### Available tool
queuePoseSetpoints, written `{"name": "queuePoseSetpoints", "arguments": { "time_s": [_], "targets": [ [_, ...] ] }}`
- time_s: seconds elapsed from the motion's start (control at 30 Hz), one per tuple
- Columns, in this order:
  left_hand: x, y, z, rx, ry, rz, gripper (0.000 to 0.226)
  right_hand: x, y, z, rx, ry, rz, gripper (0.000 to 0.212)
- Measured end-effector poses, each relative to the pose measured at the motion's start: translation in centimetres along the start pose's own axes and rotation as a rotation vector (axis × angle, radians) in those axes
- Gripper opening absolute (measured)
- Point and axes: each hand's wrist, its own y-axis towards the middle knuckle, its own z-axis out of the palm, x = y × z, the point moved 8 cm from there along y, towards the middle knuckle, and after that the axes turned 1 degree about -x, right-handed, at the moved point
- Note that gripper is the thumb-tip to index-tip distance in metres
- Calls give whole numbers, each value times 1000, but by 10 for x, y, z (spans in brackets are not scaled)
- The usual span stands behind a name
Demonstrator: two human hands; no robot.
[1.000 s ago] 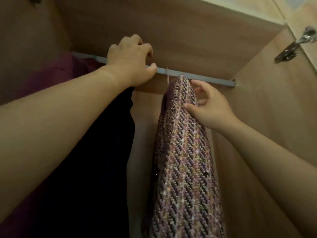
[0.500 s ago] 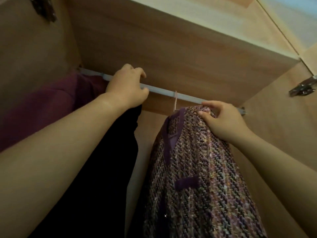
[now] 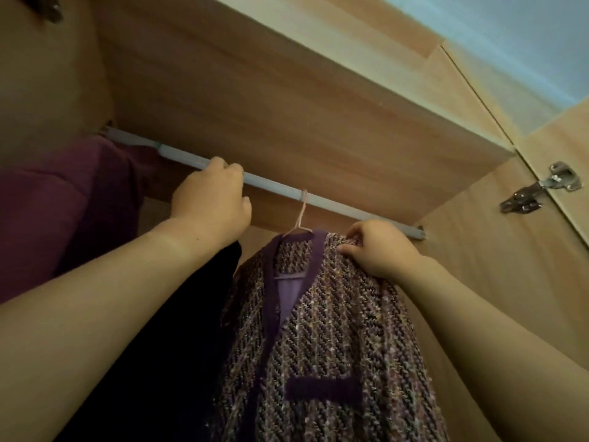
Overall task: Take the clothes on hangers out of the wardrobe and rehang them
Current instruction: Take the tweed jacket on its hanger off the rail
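Seen from below, inside a wardrobe: a purple tweed jacket [image 3: 325, 339] hangs by a thin pink hanger [image 3: 301, 215] from a pale rail [image 3: 280, 186], toward the rail's right end. The person's right hand [image 3: 379, 250] pinches the jacket's shoulder fabric between thumb and fingers. The left hand [image 3: 212, 199] has its fingers clenched over the rail, just left of the hook.

To take the jacket out cleanly, the hook probably needs lifting clear of the rail before any pull forward. Tugging the cloth alone could slide the jacket off its hanger, so a hold on the hanger itself looks safer.

A wooden shelf [image 3: 287, 100] sits close above the rail, leaving little room to lift. A dark garment [image 3: 178, 330] hangs just beside the jacket, under the left wrist, with a maroon garment [image 3: 63, 212] farther left. A metal hinge [image 3: 538, 189] shows at the right.
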Motion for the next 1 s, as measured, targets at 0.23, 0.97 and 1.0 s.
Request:
{"name": "queuePoseSetpoints", "arguments": {
  "time_s": [0.23,0.97,1.0],
  "targets": [
    [-4,-13,10,-33,-84,35,32,2,26,21,-27,-111,41,30],
    [19,-27,19,-110,-217,113,24,-12,50,-5,-271,-41,168,16],
    [20,-27,19,-110,-219,114,23,-15,49,-8,-278,-56,171,17]
  ]
}}
